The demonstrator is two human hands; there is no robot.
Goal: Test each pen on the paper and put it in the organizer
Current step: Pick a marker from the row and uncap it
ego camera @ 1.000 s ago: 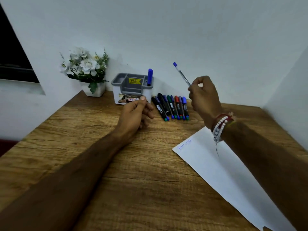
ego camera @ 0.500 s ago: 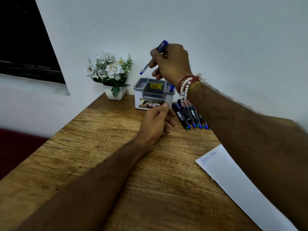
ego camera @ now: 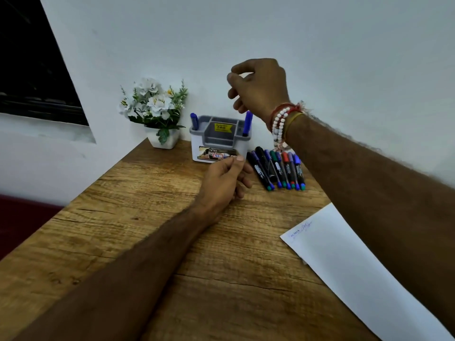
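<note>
— How are the pens seen, and where?

— Two blue-capped pens are stood upright in the organizer (ego camera: 197, 150). The left pen (ego camera: 194, 120) is placed in the left end compartment and the right pen (ego camera: 247, 123) in the right end one. The organizer is made up of a grey divided top on a white body, with a yellow sticker inside and a picture label on the front. It is set at the back of the counter (ego camera: 147, 217), close to the wall (ego camera: 320, 45). A row of markers (ego camera: 278, 168), dark-barrelled with coloured ends, is laid side by side on the wood just to its right.

— And the hands?

— The right hand (ego camera: 263, 87) is held in the air above the organizer's right end. Its fingers (ego camera: 240, 67) are loosely curled and nothing is gripped. The left hand (ego camera: 225, 178) is rested on the counter just in front of the organizer. Its fingers are curled in with the thumb tip pressed to the forefinger, and nothing is seen between them.

— What edges and room are shown?

— The counter's left edge is run diagonally from the flower pot (ego camera: 163, 140) toward the near left. The paper (ego camera: 357, 267), scribbled in blue at its far corner, is laid at the right and cut off by the frame. Bare wood is shown between the left forearm and the paper.
</note>
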